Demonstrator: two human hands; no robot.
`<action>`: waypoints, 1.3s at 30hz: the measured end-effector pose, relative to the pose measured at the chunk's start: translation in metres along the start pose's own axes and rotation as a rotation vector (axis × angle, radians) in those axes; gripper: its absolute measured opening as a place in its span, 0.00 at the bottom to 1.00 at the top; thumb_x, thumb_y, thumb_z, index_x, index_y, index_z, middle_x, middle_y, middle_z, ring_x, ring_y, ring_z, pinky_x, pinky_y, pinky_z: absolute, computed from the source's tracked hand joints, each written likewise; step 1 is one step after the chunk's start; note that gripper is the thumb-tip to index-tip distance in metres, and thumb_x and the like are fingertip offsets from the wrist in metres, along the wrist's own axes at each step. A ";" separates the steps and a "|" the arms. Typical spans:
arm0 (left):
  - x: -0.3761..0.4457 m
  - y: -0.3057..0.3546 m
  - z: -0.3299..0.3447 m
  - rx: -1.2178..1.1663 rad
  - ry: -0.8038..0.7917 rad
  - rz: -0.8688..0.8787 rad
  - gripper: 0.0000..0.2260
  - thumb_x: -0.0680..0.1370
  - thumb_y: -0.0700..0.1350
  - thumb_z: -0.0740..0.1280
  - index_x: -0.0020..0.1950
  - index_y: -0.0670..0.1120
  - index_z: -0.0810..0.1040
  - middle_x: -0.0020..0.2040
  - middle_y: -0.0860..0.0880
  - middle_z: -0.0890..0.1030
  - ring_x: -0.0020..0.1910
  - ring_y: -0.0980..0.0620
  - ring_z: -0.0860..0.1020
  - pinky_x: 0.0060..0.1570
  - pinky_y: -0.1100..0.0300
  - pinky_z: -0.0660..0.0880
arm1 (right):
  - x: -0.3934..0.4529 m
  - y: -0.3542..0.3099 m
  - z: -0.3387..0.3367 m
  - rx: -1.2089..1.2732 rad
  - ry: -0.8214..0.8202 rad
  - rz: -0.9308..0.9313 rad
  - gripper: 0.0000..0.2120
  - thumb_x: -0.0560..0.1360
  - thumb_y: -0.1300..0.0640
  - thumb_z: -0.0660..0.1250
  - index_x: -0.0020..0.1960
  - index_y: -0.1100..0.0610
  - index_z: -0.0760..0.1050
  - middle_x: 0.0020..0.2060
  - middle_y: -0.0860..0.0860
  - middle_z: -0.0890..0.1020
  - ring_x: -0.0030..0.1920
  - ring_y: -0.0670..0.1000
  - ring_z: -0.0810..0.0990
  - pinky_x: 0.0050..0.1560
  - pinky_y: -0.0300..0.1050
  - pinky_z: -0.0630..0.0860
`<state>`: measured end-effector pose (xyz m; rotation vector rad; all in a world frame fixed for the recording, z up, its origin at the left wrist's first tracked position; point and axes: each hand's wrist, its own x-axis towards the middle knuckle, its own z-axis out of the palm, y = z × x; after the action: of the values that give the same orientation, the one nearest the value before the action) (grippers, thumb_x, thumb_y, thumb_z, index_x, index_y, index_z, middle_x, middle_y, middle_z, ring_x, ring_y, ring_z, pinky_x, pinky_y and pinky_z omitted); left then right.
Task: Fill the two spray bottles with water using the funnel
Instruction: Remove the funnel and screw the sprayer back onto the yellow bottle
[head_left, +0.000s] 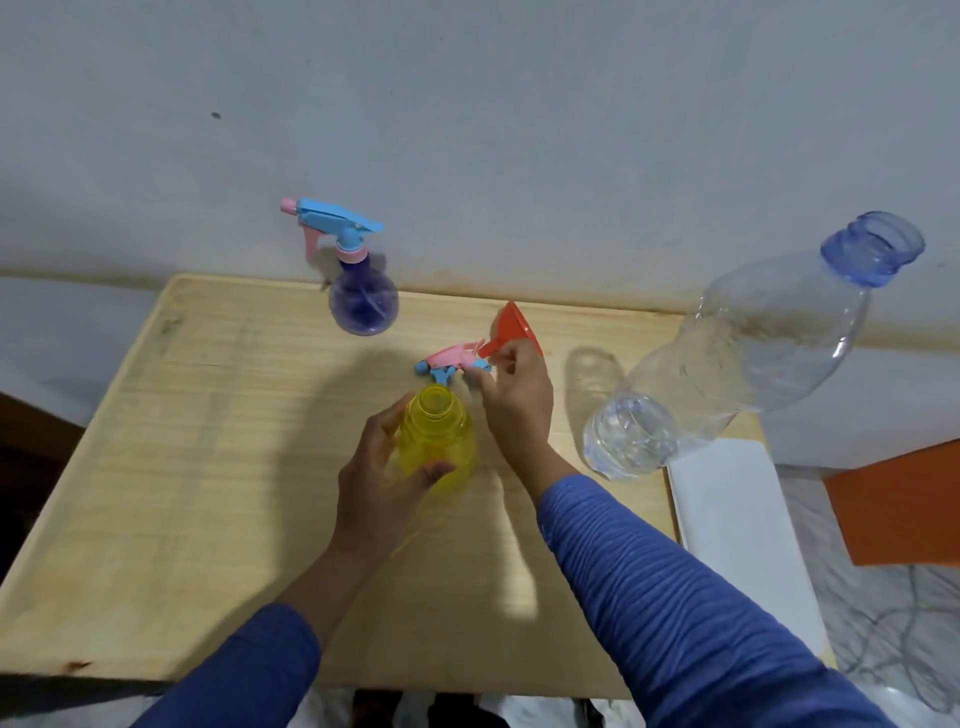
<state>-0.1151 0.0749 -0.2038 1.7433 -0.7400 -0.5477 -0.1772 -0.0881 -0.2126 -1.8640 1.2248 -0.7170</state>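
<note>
Left hand (382, 467) grips the open yellow bottle (439, 441); right hand (514, 395) pinches the funnel (511, 330) — seat its spout squarely in the neck

On the worktop (208, 467), the open spray bottle (439, 441) stands centrally, its removed trigger head (452, 361) and the funnel (511, 330) just behind it, the capped spray bottle (361, 296) farther behind-left, the water bottle (727, 353) to its right.

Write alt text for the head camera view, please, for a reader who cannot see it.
At a wooden table, the left hand holds an open yellow spray bottle while the right hand grips a red funnel. A detached spray head, a capped purple spray bottle and an open water bottle stand nearby.
</note>
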 end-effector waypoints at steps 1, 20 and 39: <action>-0.001 0.000 0.000 -0.005 -0.002 -0.001 0.31 0.63 0.56 0.76 0.63 0.60 0.69 0.58 0.67 0.74 0.59 0.64 0.74 0.56 0.63 0.73 | 0.004 0.000 0.003 -0.037 -0.059 -0.015 0.14 0.71 0.52 0.71 0.53 0.56 0.72 0.48 0.52 0.77 0.47 0.50 0.74 0.43 0.40 0.65; -0.003 0.009 -0.004 -0.029 -0.017 -0.037 0.31 0.59 0.65 0.70 0.60 0.66 0.68 0.58 0.64 0.75 0.58 0.58 0.75 0.56 0.62 0.72 | 0.026 -0.118 -0.062 0.445 0.029 0.022 0.32 0.68 0.58 0.70 0.69 0.42 0.66 0.36 0.49 0.78 0.40 0.49 0.79 0.57 0.54 0.77; -0.007 0.004 -0.001 -0.117 -0.016 -0.053 0.29 0.60 0.61 0.73 0.59 0.70 0.69 0.55 0.72 0.74 0.59 0.61 0.74 0.62 0.55 0.73 | -0.027 -0.173 -0.097 0.432 0.073 -0.311 0.26 0.72 0.61 0.68 0.67 0.46 0.70 0.53 0.45 0.77 0.48 0.47 0.77 0.54 0.48 0.79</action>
<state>-0.1201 0.0795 -0.2002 1.6558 -0.6609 -0.6295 -0.1795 -0.0514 -0.0163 -1.6841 0.7486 -1.1286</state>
